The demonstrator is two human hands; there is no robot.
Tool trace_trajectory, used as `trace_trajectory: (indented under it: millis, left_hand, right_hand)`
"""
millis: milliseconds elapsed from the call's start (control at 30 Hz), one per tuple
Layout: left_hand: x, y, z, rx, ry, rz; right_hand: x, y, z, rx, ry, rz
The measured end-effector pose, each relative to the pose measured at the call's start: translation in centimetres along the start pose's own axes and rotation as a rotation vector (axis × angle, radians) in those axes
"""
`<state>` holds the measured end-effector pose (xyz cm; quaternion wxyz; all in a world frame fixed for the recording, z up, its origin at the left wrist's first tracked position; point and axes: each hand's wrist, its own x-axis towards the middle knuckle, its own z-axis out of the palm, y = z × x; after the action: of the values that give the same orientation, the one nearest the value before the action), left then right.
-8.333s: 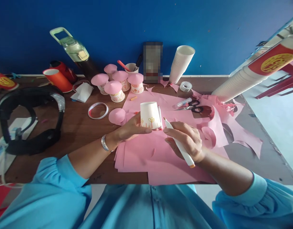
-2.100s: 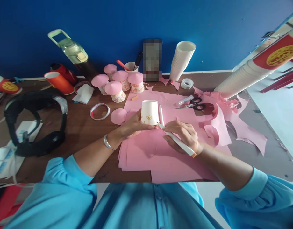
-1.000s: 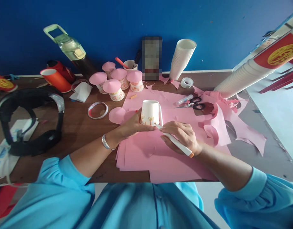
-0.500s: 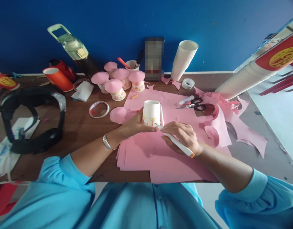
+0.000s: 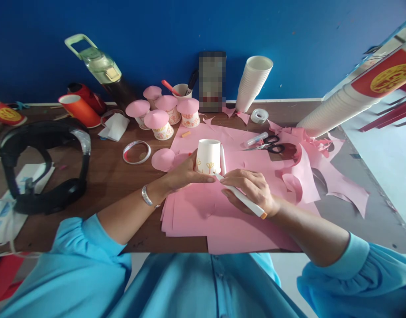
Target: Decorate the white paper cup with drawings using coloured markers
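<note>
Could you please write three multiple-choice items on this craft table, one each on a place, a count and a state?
1. Where do the black-handled scissors lie?
A. on the pink paper sheets, right of the upturned white paper cup
B. inside the white stack of cups
C. on the black headset

2. How many finished pink-capped cup mushrooms stand near the blue wall?
A. two
B. five
C. nine

3. How is the white marker pen held?
A. capped, lying loose
B. in the right hand, tip at the cup's rim
C. in the left hand

Key: 1 A, they rest on pink paper; 2 B, five caps cluster there; 3 B, the right grip closes on it while the left steadies the cup.
</note>
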<state>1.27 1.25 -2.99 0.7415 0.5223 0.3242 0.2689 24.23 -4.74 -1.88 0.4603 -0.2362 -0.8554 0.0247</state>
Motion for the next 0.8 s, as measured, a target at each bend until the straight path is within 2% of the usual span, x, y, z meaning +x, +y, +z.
trace_trajectory:
  millis: [800]
  left_hand:
    - [-0.02, 0.24, 0.12, -0.028, -0.022, -0.034]
  right_hand:
    - [0.02, -0.01, 0.15, -0.012, -0.038, -0.001]
